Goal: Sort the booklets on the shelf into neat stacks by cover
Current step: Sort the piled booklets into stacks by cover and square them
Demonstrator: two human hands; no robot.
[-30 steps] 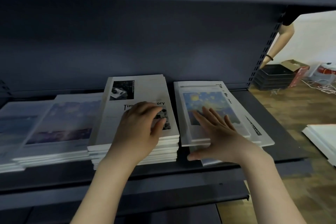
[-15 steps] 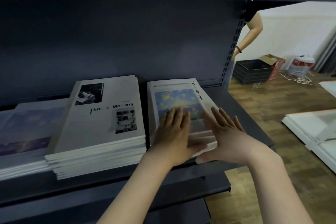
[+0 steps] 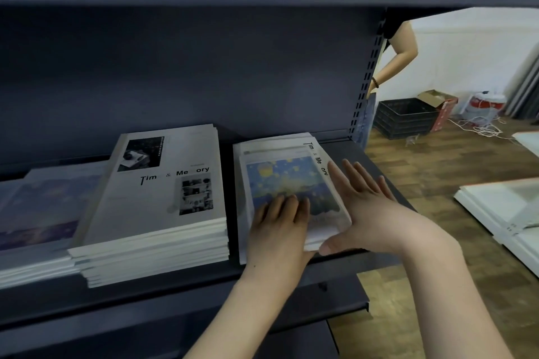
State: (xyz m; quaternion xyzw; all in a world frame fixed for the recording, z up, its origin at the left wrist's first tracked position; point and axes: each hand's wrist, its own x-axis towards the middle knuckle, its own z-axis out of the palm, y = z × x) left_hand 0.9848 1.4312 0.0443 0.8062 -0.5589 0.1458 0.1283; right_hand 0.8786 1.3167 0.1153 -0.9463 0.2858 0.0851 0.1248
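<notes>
Most of the sorting looks done. On the shelf [image 3: 291,280] three groups of booklets lie side by side: a stack with purple-toned covers [image 3: 43,213] at the left, a tall pile of black-and-white photo covers [image 3: 157,207] in the middle, and at the right the blue starry-cover stack [image 3: 291,183], which is the one in hand. The left hand [image 3: 280,230] rests flat on that cover, fingers straight and close together, while the right hand [image 3: 370,213] presses its straight, slightly spread fingers against the stack's right edge, thumb along the front corner. That stack is not yet square: lower booklets jut out at the left and back. The middle pile's lower copies are also a little stepped at the front. What seems left is squaring these edges; whether the blurred left stack needs work cannot be told.
</notes>
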